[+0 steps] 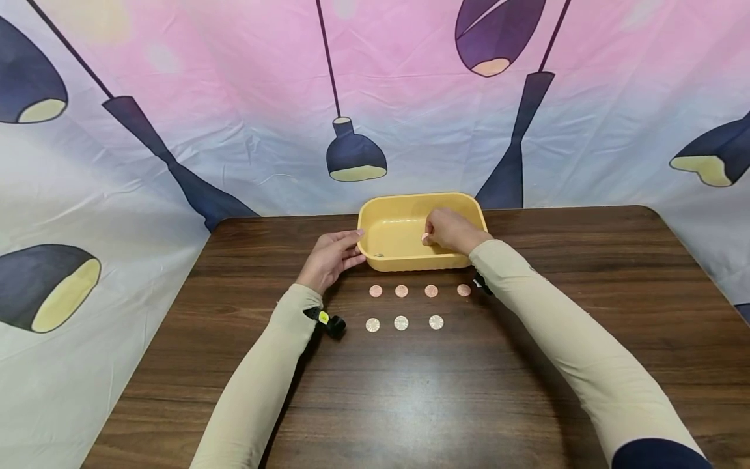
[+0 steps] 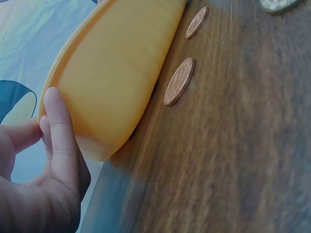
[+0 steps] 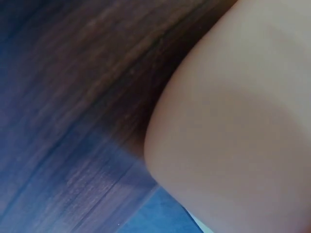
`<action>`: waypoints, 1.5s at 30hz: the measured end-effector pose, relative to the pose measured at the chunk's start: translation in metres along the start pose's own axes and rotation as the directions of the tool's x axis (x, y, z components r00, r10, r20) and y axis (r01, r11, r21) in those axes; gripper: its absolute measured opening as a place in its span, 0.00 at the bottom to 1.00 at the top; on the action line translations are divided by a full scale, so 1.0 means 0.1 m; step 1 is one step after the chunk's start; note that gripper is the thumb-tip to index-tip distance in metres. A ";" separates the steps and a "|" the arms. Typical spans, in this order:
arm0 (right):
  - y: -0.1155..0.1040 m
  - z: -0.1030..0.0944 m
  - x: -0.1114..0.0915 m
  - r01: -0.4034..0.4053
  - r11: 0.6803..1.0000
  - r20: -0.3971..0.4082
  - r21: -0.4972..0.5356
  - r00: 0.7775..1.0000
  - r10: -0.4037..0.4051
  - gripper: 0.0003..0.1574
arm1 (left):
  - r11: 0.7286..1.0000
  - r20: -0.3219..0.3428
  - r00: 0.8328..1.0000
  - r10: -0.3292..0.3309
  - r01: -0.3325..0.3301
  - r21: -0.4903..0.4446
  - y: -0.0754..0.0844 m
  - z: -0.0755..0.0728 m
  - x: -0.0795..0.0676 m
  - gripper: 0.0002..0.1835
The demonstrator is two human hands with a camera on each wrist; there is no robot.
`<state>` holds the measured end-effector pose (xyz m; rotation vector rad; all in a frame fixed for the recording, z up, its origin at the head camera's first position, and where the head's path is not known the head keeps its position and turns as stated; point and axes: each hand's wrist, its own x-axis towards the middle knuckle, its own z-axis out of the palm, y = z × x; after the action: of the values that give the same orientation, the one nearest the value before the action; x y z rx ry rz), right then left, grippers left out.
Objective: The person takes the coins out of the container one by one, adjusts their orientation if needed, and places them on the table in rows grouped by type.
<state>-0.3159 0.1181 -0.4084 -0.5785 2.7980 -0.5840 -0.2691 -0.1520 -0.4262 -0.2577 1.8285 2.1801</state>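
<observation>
A yellow plastic basin (image 1: 422,263) stands at the back of the wooden table. My left hand (image 1: 329,259) pinches its left rim between thumb and fingers, seen closer in the left wrist view, where the hand (image 2: 60,160) is at the basin wall (image 2: 114,63). Inside the basin, my right hand (image 1: 452,229) pinches a small pale coin (image 1: 425,239) at its fingertips. A small shiny piece (image 1: 379,255) lies in the basin's near left corner. In the right wrist view, the hand's blurred skin (image 3: 228,136) fills much of the picture and hides the fingers.
Several copper coins (image 1: 401,291) lie in a row in front of the basin. Nearer me is a row of three silvery coins (image 1: 401,323). A printed cloth (image 1: 281,130) hangs behind the table (image 1: 375,404).
</observation>
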 end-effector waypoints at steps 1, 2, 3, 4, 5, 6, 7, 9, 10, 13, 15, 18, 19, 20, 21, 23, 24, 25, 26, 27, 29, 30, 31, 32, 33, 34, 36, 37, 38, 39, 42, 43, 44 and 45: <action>0.00 0.00 0.00 -0.004 1.000 -0.001 0.001 1.000 0.004 0.11 | 1.000 0.000 1.000 0.001 -0.001 0.000 0.00 0.00 -0.01 0.23; 0.01 0.00 0.00 -0.007 1.000 -0.001 0.005 1.000 0.007 0.11 | 1.000 -0.001 1.000 0.002 -0.002 0.001 0.00 0.00 -0.01 0.24; 0.01 0.00 0.00 -0.006 1.000 -0.002 0.005 1.000 0.006 0.11 | 1.000 0.000 1.000 0.002 -0.002 -0.001 0.01 0.00 -0.01 0.24; 0.01 0.00 0.00 -0.007 1.000 -0.002 0.007 1.000 0.007 0.11 | 1.000 0.000 1.000 0.002 -0.002 -0.001 0.01 0.00 -0.02 0.24; 0.01 0.00 0.00 -0.008 1.000 -0.003 0.011 1.000 0.008 0.11 | 1.000 0.002 1.000 0.001 -0.001 -0.001 0.01 0.00 -0.02 0.24; 0.01 0.00 0.00 -0.008 1.000 -0.006 0.013 1.000 0.008 0.11 | 1.000 0.003 1.000 0.000 0.000 -0.001 0.01 0.00 -0.02 0.24; 0.01 0.00 0.00 -0.009 1.000 -0.008 0.016 1.000 0.009 0.11 | 1.000 0.003 1.000 -0.001 0.001 -0.002 0.01 0.00 -0.02 0.24; 0.01 0.00 0.00 -0.009 1.000 -0.015 0.019 1.000 0.010 0.11 | 1.000 0.005 1.000 0.000 0.000 -0.004 0.01 0.00 -0.02 0.24; 0.01 0.00 0.00 -0.009 1.000 -0.018 0.021 1.000 0.010 0.11 | 1.000 0.006 1.000 0.002 -0.002 -0.005 0.01 0.00 -0.02 0.24; 0.01 0.00 0.00 -0.005 1.000 -0.025 0.020 1.000 0.006 0.10 | 1.000 0.004 1.000 0.007 -0.007 -0.010 0.00 -0.01 -0.02 0.24; 0.01 0.00 -0.01 0.001 1.000 -0.032 0.015 1.000 -0.001 0.09 | 1.000 0.004 1.000 0.008 -0.008 -0.010 0.00 -0.01 -0.01 0.24; 0.00 -0.01 -0.03 0.016 1.000 -0.039 0.009 0.999 -0.016 0.08 | 1.000 0.004 1.000 0.007 -0.007 -0.012 -0.01 -0.01 0.00 0.23; 0.00 -0.01 -0.03 0.022 1.000 -0.044 0.010 0.999 -0.021 0.08 | 1.000 0.005 1.000 0.007 -0.007 -0.013 -0.01 -0.01 0.00 0.23; -0.01 -0.01 -0.04 0.028 1.000 -0.050 0.013 0.998 -0.027 0.08 | 1.000 0.005 1.000 0.006 -0.006 -0.014 -0.01 0.00 0.00 0.23; -0.01 -0.01 -0.04 0.033 0.999 -0.055 0.022 0.998 -0.031 0.08 | 1.000 0.005 1.000 0.007 -0.007 -0.014 -0.01 0.00 0.00 0.23; -0.01 -0.01 -0.05 0.047 0.998 -0.067 0.037 0.997 -0.045 0.07 | 1.000 0.005 1.000 0.006 -0.006 -0.016 -0.01 0.00 0.00 0.23; -0.01 -0.01 -0.06 0.057 0.997 -0.077 0.044 0.996 -0.054 0.06 | 1.000 0.004 1.000 0.007 -0.007 -0.018 -0.01 0.00 -0.01 0.23; -0.01 -0.01 -0.07 0.067 0.996 -0.086 0.053 0.994 -0.063 0.05 | 1.000 0.003 1.000 0.007 -0.007 -0.018 -0.01 0.00 -0.01 0.23; 0.00 -0.01 -0.08 0.080 0.995 -0.097 0.058 0.993 -0.074 0.05 | 1.000 0.003 1.000 0.008 -0.008 -0.018 -0.01 0.00 -0.01 0.23; 0.00 -0.01 -0.09 0.094 0.993 -0.106 0.067 0.991 -0.086 0.05 | 1.000 0.004 1.000 0.007 -0.007 -0.018 -0.01 0.00 -0.01 0.23; 0.01 -0.02 -0.11 0.122 0.990 -0.123 0.077 0.986 -0.112 0.05 | 1.000 0.002 1.000 0.004 -0.004 -0.016 0.00 0.00 -0.01 0.22; 0.02 -0.03 -0.12 0.138 0.987 -0.130 0.086 0.983 -0.126 0.05 | 1.000 0.002 1.000 0.002 -0.002 -0.015 0.00 -0.01 -0.01 0.22; 0.02 -0.05 -0.14 0.149 0.984 -0.138 0.096 0.981 -0.135 0.06 | 1.000 0.001 1.000 0.001 -0.001 -0.012 0.00 0.00 -0.01 0.22; 0.03 -0.06 -0.16 0.160 0.982 -0.148 0.099 0.978 -0.144 0.07 | 1.000 0.001 1.000 -0.001 0.001 -0.010 0.00 0.00 -0.01 0.22; 0.04 -0.09 -0.18 0.169 0.980 -0.157 0.102 0.976 -0.152 0.08 | 1.000 0.001 1.000 -0.003 0.003 -0.008 0.00 -0.01 -0.01 0.22; 0.05 -0.11 -0.20 0.182 0.978 -0.169 0.099 0.972 -0.164 0.10 | 1.000 -0.002 1.000 -0.005 0.005 -0.008 0.00 -0.01 -0.01 0.22; 0.05 -0.17 -0.26 0.203 0.973 -0.186 0.110 0.966 -0.181 0.12 | 1.000 -0.003 1.000 -0.007 0.007 -0.007 0.00 -0.01 -0.02 0.22; 0.06 -0.20 -0.30 0.207 0.971 -0.195 0.116 0.964 -0.182 0.12 | 1.000 -0.004 1.000 -0.008 0.008 -0.007 0.00 -0.01 -0.02 0.23; 0.06 -0.22 -0.34 0.209 0.971 -0.200 0.117 0.962 -0.183 0.12 | 1.000 -0.005 1.000 -0.010 0.010 -0.008 0.00 -0.02 -0.02 0.23; 0.07 -0.25 -0.39 0.211 0.970 -0.204 0.124 0.962 -0.183 0.12 | 1.000 -0.007 1.000 -0.013 0.013 -0.009 0.00 -0.02 -0.03 0.23; 0.07 -0.32 -0.58 0.191 0.968 -0.209 0.160 0.965 -0.156 0.11 | 1.000 -0.007 1.000 -0.018 0.018 -0.014 0.01 -0.01 -0.03 0.24; 0.08 -0.34 -0.64 0.186 0.969 -0.218 0.160 0.965 -0.149 0.11 | 1.000 -0.007 1.000 -0.019 0.019 -0.015 0.01 -0.01 -0.03 0.24; 0.09 -0.35 -0.71 0.184 0.970 -0.226 0.161 0.963 -0.145 0.10 | 1.000 -0.006 1.000 -0.019 0.019 -0.017 0.00 -0.01 -0.03 0.24; 0.10 -0.37 -0.78 0.185 0.969 -0.236 0.164 0.961 -0.144 0.09 | 1.000 -0.006 1.000 -0.018 0.018 -0.017 0.01 0.00 -0.03 0.23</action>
<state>-0.2601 0.1720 -0.3694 -0.7550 2.8717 -0.9884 -0.2662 -0.1528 -0.4247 -0.2841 1.8042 2.1858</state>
